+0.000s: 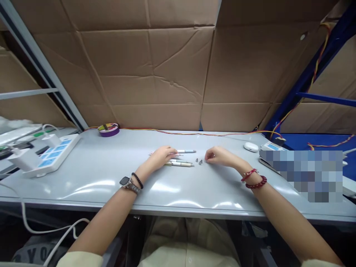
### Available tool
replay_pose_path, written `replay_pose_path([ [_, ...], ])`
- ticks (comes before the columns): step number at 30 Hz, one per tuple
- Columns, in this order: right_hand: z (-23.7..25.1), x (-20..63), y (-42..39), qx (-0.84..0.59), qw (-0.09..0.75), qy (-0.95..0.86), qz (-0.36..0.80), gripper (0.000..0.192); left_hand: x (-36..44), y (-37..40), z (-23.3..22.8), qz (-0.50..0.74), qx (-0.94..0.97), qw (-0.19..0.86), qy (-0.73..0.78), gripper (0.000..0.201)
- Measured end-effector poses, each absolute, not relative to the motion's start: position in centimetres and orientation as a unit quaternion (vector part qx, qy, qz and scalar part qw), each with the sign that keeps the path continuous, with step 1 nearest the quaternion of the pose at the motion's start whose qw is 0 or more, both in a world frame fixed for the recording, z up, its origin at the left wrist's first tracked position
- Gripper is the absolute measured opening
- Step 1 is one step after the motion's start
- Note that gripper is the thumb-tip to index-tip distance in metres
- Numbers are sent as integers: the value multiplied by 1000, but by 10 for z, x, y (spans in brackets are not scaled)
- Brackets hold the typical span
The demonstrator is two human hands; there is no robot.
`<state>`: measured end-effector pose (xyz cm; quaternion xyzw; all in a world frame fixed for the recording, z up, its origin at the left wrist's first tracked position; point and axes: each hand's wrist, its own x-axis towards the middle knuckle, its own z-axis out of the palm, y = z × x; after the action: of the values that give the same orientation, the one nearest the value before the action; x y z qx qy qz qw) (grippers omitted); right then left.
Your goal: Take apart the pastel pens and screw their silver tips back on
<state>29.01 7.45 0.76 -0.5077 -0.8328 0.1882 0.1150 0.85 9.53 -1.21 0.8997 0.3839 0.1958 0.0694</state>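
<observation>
My left hand (pixel 164 156) lies over several slim pens on the table, its fingers stretched out across them. A pen with a light blue end (pixel 187 151) sticks out beyond the fingertips, and a cream-coloured pen (pixel 180 164) lies nearer to me. Which pens the hand touches is partly hidden beneath it. My right hand (pixel 218 155) rests to the right with its fingers curled together; what they hold, if anything, does not show. Just left of it, two small dark grey pieces (pixel 200 162) stand on the tabletop, too small to name.
The glossy grey table (pixel 133 193) backs onto cardboard panels (pixel 178 74). A power strip (pixel 55 154) lies left, a purple tape roll (pixel 109 130) at the back left. Thin red and yellow wires (pixel 178 132) run along the back edge. A white case (pixel 251 147) sits right.
</observation>
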Motion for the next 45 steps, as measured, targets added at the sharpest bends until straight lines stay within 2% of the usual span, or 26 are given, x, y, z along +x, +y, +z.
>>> replay_pose_path([
  [2, 7, 290, 74, -507, 108, -834, 187, 21, 8, 96, -14, 190, 902, 78, 380, 20],
  [7, 5, 291, 73, -503, 118, -837, 180, 15, 11, 96, -13, 191, 902, 76, 380, 20],
  [12, 4, 290, 73, -516, 151, -829, 155, 11, 22, 103, -14, 218, 883, 41, 414, 21],
  [15, 2, 288, 74, -522, 172, -823, 145, 15, 25, 109, -17, 218, 863, 21, 454, 24],
  [23, 3, 281, 73, -536, 232, -800, 137, 18, 19, 114, -16, 199, 833, 35, 516, 23],
  [28, 8, 277, 72, -547, 293, -769, 151, 42, 22, 101, -5, 248, 828, 47, 500, 23],
  [33, 9, 266, 66, -525, 317, -762, 209, 62, 26, 80, 0, 279, 825, 49, 489, 23],
  [39, 14, 257, 58, -489, 363, -758, 236, 61, 29, 72, 1, 258, 830, 52, 492, 31],
  [45, 14, 256, 58, -475, 388, -754, 235, 55, 31, 67, 2, 228, 849, 30, 476, 27],
])
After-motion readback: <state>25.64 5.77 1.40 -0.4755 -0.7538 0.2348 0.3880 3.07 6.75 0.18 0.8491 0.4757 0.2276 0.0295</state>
